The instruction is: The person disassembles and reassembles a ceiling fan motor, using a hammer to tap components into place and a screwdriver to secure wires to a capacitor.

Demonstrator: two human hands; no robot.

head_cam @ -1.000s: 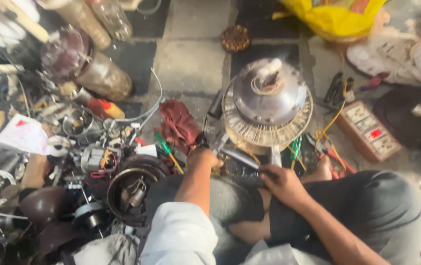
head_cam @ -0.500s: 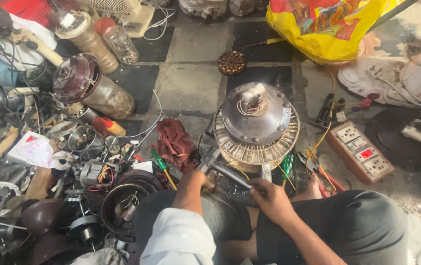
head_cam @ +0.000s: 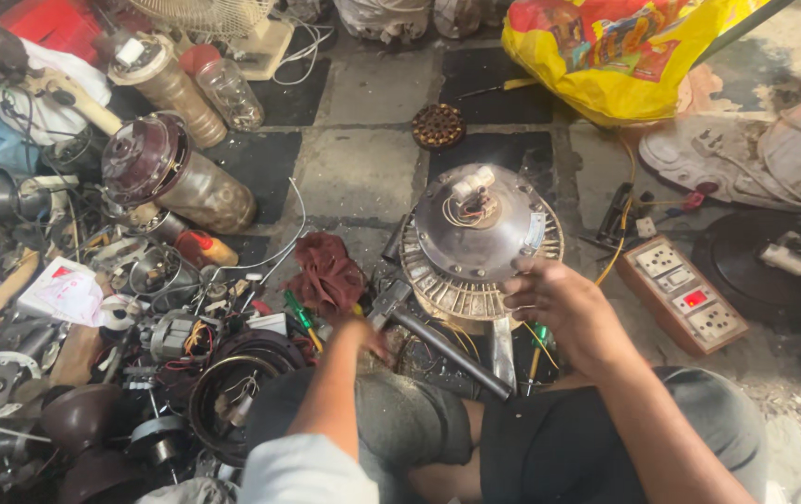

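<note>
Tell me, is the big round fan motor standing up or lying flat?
Lying flat. The fan motor faces up, wires on top, right hand on its edge.

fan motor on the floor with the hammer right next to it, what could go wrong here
1. The right hand grips the rim of the fan motor close to the hammer; a glancing swing could hit the fingers.
2. The bare wires on top of the motor could be snagged or crushed.
3. The left hand works amid loose parts and a screwdriver, so the hammer could slip or catch.
</note>
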